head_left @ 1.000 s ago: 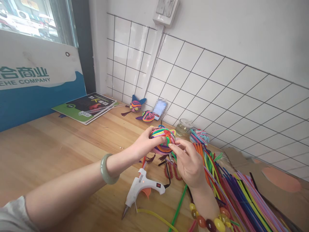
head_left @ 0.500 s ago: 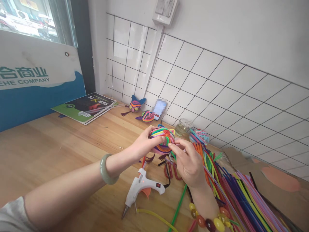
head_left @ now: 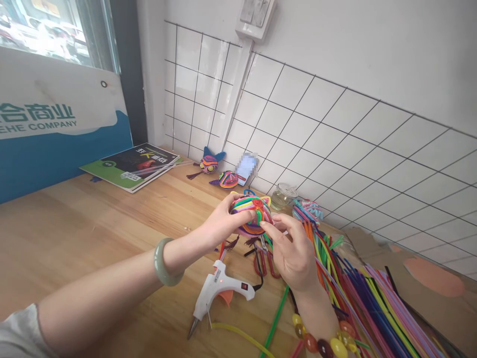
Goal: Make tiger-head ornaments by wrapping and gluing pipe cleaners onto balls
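The left hand (head_left: 225,216), with a pale green, smooth, round bangle (head_left: 161,262) on its wrist, holds a multicoloured, striped, rounded ornament (head_left: 250,203) made of fuzzy strands. Its thumb presses across the front of the ornament; its other fingers are largely hidden behind. The ornament is held up over the light brown wooden table (head_left: 112,233), short of the back edge, with dark red tassels (head_left: 233,243) below it.

The right hand (head_left: 294,251), its wrist in a bracelet of large yellow, orange and brown beads (head_left: 311,342), has its fingers bent and close together. The forefinger tip touches the right side of the ornament; whether these fingers pinch anything is unclear.

Below the hands, a white plastic glue gun (head_left: 219,286) with a metal nozzle lies on the table, near red-handled scissors (head_left: 264,263) partly covered by the right hand. A yellow thin strand (head_left: 246,332) and a green straight strand (head_left: 276,318) lie nearer the front. Along the right of the table stretches a bundle of many-coloured fuzzy stems (head_left: 376,298), beside flat brown cardboard (head_left: 443,323).

Along the back edge stand a striped ornament with blue ears (head_left: 209,162), a smaller striped ornament (head_left: 228,180), a lit phone (head_left: 246,170), a clear glass jar (head_left: 282,198) and a pale blue and pink ornament (head_left: 307,211). A green and black booklet (head_left: 128,169) lies by the far left corner.
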`<state>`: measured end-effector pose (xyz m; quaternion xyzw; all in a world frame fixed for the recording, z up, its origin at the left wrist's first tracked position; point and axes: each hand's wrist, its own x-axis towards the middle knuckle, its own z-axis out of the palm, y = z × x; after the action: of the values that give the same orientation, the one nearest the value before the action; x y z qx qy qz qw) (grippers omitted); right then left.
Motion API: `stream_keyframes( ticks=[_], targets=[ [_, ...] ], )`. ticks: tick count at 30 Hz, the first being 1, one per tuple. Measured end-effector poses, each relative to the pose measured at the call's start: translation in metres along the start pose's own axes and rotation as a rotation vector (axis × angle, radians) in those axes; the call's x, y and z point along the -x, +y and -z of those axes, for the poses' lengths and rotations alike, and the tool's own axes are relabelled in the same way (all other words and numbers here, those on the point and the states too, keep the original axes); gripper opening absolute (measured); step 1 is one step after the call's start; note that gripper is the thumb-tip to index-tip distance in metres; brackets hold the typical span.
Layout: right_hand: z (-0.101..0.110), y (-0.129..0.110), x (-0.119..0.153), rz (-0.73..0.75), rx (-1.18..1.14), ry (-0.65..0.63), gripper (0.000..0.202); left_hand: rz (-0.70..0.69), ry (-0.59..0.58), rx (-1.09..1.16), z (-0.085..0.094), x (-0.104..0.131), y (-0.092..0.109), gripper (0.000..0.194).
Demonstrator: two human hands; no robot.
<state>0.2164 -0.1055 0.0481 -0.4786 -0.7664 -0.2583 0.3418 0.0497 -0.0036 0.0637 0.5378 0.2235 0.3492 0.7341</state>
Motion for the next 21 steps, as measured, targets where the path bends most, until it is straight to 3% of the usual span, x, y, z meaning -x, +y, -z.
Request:
stream_keyframes(
  ticks=[13, 21],
  targets=[
    [0.0049, -0.0061, -0.0008, -0.019, 0.039, 0.028, 0.058, -0.222, 0.046, -0.007, 0.0000, 0.0033, -0.0036, 0.053],
    [0.0069, -0.0086, -0.0009, -0.009, 0.087, 0.028, 0.050, -0.254, 0.040, 0.011, -0.0003, 0.0061, -0.0002, 0.057]
  ],
)
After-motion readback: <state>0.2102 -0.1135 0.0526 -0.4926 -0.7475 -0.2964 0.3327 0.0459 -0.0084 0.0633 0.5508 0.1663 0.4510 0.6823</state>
